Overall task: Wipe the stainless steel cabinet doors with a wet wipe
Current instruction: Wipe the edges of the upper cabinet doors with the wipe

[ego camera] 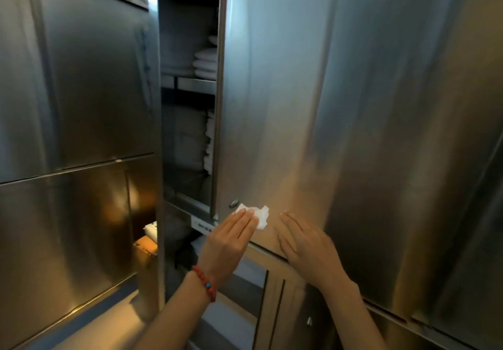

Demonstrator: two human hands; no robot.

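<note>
The crumpled white wet wipe [260, 217] lies flat against the lower left corner of the tall brushed stainless steel cabinet door [299, 104], just right of its small metal knob [233, 204]. The left hand [231, 240] presses it there with straight fingers, so nearly all the unwiped panel lies above and rightward. The right hand [302, 243] rests flat and empty just beside it, near the door's bottom edge.
</note>
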